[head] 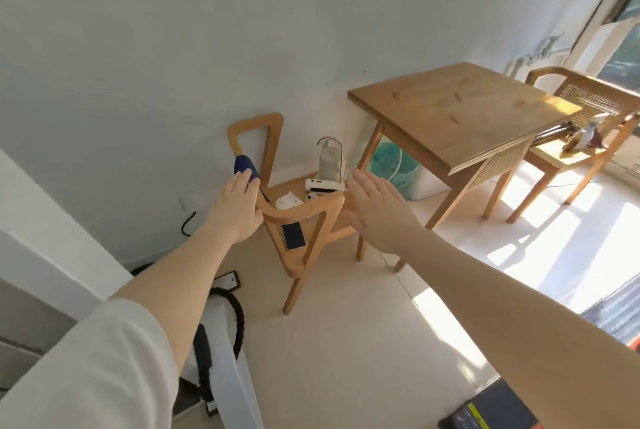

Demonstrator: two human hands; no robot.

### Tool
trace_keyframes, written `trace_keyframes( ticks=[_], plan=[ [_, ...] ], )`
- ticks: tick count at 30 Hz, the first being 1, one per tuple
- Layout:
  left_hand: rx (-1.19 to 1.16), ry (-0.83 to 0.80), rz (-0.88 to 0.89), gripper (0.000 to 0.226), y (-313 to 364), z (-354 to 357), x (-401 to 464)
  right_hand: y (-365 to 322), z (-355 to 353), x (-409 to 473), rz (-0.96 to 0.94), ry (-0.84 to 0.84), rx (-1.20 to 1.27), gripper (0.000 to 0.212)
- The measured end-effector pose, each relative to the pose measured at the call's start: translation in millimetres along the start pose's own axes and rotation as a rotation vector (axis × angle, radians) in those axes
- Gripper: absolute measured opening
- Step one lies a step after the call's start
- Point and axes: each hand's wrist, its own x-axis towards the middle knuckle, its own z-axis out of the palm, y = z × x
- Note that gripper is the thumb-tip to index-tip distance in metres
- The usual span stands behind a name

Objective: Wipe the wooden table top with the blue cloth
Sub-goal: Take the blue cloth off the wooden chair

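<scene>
The blue cloth (244,165) hangs over the arm of a wooden chair (273,214) near the wall. My left hand (235,207) reaches out to it, fingertips touching the cloth, fingers fairly straight. My right hand (375,207) is held out flat and open above the chair, holding nothing. The wooden table (457,106) stands to the right of the chair, its top bare with sunlight on its far corner.
The chair seat carries a phone (293,236), a white dispenser (329,160) and small white devices. A second chair (588,110) stands behind the table by the window. A teal fan (388,162) sits under the table. Cables and a power strip (227,281) lie on the floor at left.
</scene>
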Motion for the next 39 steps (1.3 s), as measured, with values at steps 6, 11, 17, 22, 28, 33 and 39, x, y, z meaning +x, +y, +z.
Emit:
trace_keyframes(
  ticks=[6,11,17,22,28,33,39],
  plan=[
    [0.005,-0.057,-0.087,0.062,-3.1,21.1,79.1,54.5,23.9,110.4,-0.142,-0.066,-0.011,0.062],
    [-0.008,-0.113,-0.263,0.059,-7.4,38.6,126.0,77.3,51.9,207.1,-0.278,-0.185,0.023,0.059],
    [-0.219,-0.142,-0.401,0.047,-24.3,50.9,160.6,57.1,75.9,298.2,-0.486,-0.288,0.063,0.046],
    [-0.352,-0.222,-0.531,0.040,-67.8,82.5,202.3,23.4,109.3,357.7,-0.424,-0.348,0.317,0.066],
    [-0.524,-0.258,-0.574,0.051,-138.4,117.7,276.9,-2.8,162.1,453.9,-0.306,-0.445,0.498,0.047],
    [-0.592,-0.295,-0.536,0.050,-190.5,144.4,334.6,-39.2,215.7,519.8,-0.110,-0.577,0.734,0.040],
    [-0.659,-0.361,-0.488,0.046,-223.5,170.4,370.0,-68.4,273.3,552.6,0.036,-0.678,0.758,0.039]
  ],
)
